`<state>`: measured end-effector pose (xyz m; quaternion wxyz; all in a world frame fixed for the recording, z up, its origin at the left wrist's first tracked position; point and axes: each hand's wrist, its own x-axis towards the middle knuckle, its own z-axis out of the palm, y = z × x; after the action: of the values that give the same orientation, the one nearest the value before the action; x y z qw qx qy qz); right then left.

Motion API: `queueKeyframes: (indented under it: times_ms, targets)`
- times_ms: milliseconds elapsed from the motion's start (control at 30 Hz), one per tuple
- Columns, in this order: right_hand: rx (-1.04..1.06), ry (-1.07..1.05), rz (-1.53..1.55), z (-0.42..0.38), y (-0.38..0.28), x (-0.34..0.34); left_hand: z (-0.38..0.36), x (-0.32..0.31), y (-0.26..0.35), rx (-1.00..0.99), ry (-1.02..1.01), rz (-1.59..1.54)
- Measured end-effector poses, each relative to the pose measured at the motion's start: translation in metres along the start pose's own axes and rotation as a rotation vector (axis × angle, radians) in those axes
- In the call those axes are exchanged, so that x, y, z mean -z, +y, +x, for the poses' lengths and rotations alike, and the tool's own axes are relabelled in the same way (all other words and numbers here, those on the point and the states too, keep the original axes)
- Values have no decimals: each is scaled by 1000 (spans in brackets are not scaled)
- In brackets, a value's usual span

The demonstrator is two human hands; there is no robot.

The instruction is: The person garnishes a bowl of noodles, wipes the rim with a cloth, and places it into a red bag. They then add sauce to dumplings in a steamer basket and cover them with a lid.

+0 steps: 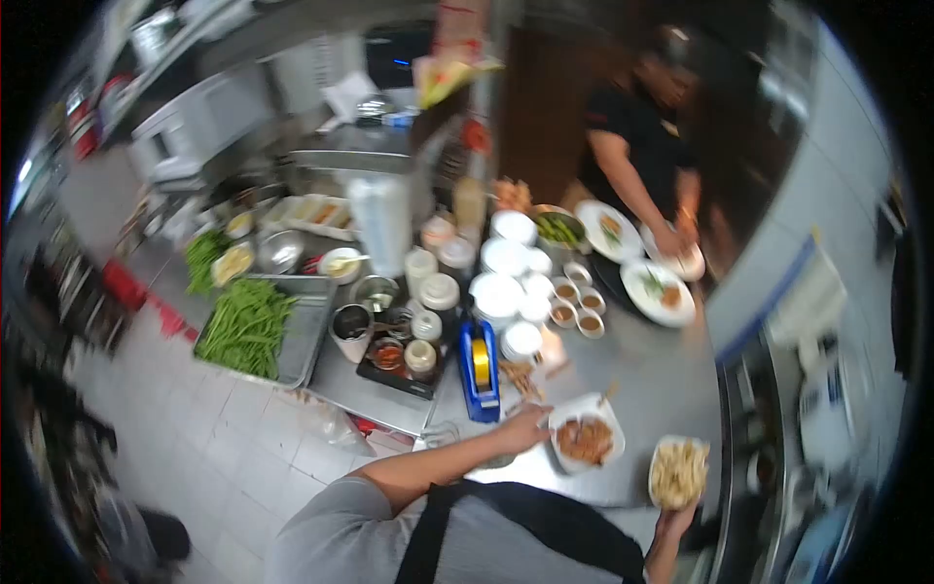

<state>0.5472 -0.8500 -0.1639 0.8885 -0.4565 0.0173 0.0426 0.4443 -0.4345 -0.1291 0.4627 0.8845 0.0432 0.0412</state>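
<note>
My left hand [526, 429] reaches across the steel counter with its fingers closed at the left edge of a white square bowl [618, 444]. Glazed brown food pieces [586, 442] lie in that bowl, and a thin stick or handle leans over its far rim. On the right, my right hand [678, 517] grips a white container [655, 479] from below, at the counter's near edge. Pale yellow pieces, perhaps fries or pasta [681, 471], fill it to the top. Just beyond my left hand stands a blue tape dispenser [479, 375] with yellow tape.
Stacked white lidded tubs [498, 292] and small sauce cups [590, 300] stand beyond the bowl. Across the counter, a co-worker [637, 146] reaches over white plates of food [658, 292]. To the left are a metal tray [306, 331] of green vegetables and several jars.
</note>
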Motion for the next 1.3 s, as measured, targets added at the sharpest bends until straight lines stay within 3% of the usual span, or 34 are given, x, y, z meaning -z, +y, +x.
queueKeyframes:
  times_ms: [67,133,167,200,267,300,367,433,667,867,933,967,1033,1067,1133,1300]
  targets:
    - [-39,-62,118,30,8,11,13,8,5,-21,152,189]
    - [-82,-257,73,56,5,20,19,-1,-12,-103,252,389]
    - [-111,-286,33,63,-2,21,18,3,-10,-2,176,411]
    - [-111,-247,18,74,2,29,13,11,6,185,52,331]
    - [-112,-91,-14,86,3,32,4,-3,2,114,65,248]
    - [-119,-97,-32,95,5,35,7,-8,5,200,-52,254]
    - [-152,26,-20,99,4,38,17,-19,10,471,-64,-167]
    - [-159,118,-20,99,-2,37,34,-40,-1,573,19,-494]
    - [-177,174,-30,72,-16,38,102,-81,7,601,-42,-753]
    - [-161,155,-123,48,-18,46,206,-127,10,601,59,-1011]
    - [-178,70,-104,46,-18,39,222,-117,20,585,52,-880]
    - [-203,10,-67,50,-15,44,232,-113,11,438,-74,-377]
    - [-280,-115,-43,42,-23,0,230,-104,2,181,241,-81]
    - [-196,-68,-28,46,-7,1,212,-77,20,214,244,109]
    - [-204,-49,-55,53,5,-4,187,-53,13,65,359,482]
    - [-293,-68,-139,53,15,-17,141,-44,-2,385,230,675]
